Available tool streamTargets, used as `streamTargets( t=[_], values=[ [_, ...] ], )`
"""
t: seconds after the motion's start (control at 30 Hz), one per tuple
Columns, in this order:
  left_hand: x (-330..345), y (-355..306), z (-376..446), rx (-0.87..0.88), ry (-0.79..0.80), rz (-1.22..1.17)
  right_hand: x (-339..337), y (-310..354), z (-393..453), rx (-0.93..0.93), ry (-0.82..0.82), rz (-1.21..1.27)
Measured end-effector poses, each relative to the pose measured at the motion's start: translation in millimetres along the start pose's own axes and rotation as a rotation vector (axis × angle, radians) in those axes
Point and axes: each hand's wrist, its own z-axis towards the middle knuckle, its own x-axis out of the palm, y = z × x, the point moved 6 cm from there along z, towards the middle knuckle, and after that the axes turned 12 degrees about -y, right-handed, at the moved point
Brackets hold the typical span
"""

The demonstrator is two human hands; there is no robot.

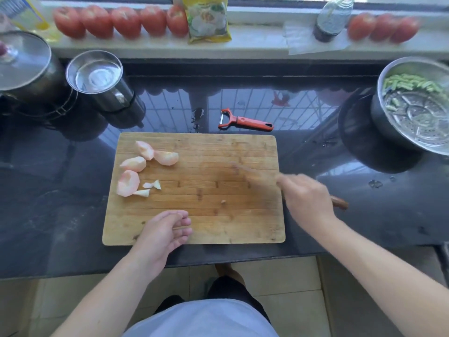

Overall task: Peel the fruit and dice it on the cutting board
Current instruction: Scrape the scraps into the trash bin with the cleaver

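Note:
Several peeled pale-pink fruit wedges (145, 164) and a few small core scraps (151, 186) lie at the left of the wooden cutting board (218, 215). My right hand (306, 198) grips a knife (339, 203) by its brown wooden handle at the board's right edge; the blade is motion-blurred and points left over the board. My left hand (162, 232) hovers over the board's near edge with loosely curled fingers and holds nothing. A red peeler (245, 120) lies on the counter just behind the board.
A steel cup (97, 76) and a lidded pot (24, 66) stand at back left. A steel bowl (418, 105) with green pieces sits at right. Red fruits (126, 21), a yellow packet (209, 18) and a dark bottle (332, 18) line the sill.

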Motion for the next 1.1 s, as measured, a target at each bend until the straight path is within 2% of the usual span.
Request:
streamTargets(
  t=[0.07, 0.13, 0.2, 0.4, 0.5, 0.57, 0.7, 0.73, 0.8, 0.87, 0.93, 1.1],
  values=[
    [-4.7, 0.6, -2.2, 0.0, -0.007, -0.009, 6.2, -13.6, 25.1, 0.058, -0.013, -0.025],
    [-9.6, 2.7, -5.9, -0.001, -0.013, -0.015, 15.4, -19.6, 32.2, 0.019, 0.03, -0.034],
    [-14.8, 6.7, -8.8, -0.008, -0.021, -0.027, 20.2, -14.5, 22.4, -0.096, 0.049, 0.002],
    [-32.3, 26.0, -13.8, -0.032, -0.035, -0.063, 8.3, 32.9, -37.4, -0.597, 0.129, 0.171],
    [-38.9, 31.9, -18.4, -0.036, -0.038, -0.068, -4.9, 28.5, -44.4, -0.592, 0.11, 0.147],
    [-42.3, 34.2, -21.2, -0.027, -0.035, -0.065, -15.2, 19.8, -44.8, -0.362, 0.084, 0.142],
    [-44.4, 36.7, -27.6, 0.017, -0.012, -0.019, -28.6, 6.0, -71.1, 0.595, 0.153, 0.325],
    [-43.6, 37.5, -29.2, 0.028, -0.003, -0.001, -27.3, 5.1, -84.4, 0.791, 0.179, 0.361],
    [-40.4, 39.4, -32.0, 0.044, 0.01, 0.028, -23.5, 3.7, -109.6, 1.043, 0.198, 0.391],
    [-37.3, 41.9, -33.2, 0.054, 0.011, 0.049, -18.5, 3.3, -127.1, 1.204, 0.167, 0.434],
    [-34.6, 44.1, -34.2, 0.058, 0.01, 0.064, -13.1, 8.8, -134.3, 1.279, 0.161, 0.49],
    [-30.7, 48.0, -35.7, 0.069, 0.007, 0.087, 5.1, 40.3, -126.0, 1.257, 0.212, 0.593]
  ],
)
